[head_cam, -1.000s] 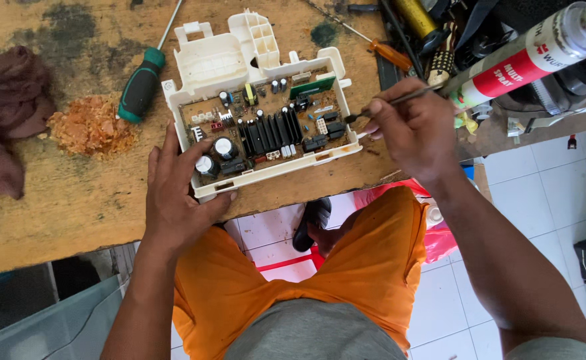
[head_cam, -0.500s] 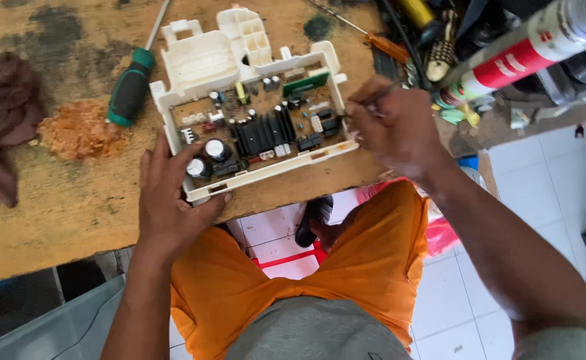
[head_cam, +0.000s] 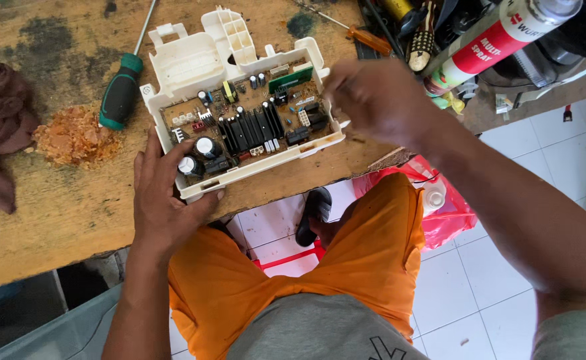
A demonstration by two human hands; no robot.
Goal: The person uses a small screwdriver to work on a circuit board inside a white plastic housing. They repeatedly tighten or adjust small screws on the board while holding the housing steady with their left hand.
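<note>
Midway, seemingly: left hand (head_cam: 163, 200) pressed flat, fingers spread, steadying white-cased circuit board (head_cam: 246, 127) at bench (head_cam: 46, 193) edge; right hand (head_cam: 373, 100) blurred, pinched over its right end, grip unclear. Casing open, parts mounted.

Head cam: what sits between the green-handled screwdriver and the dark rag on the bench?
In the head view, a pile of orange-brown crumbly debris lies on the wooden bench between the green-handled screwdriver and the dark rag.
</note>
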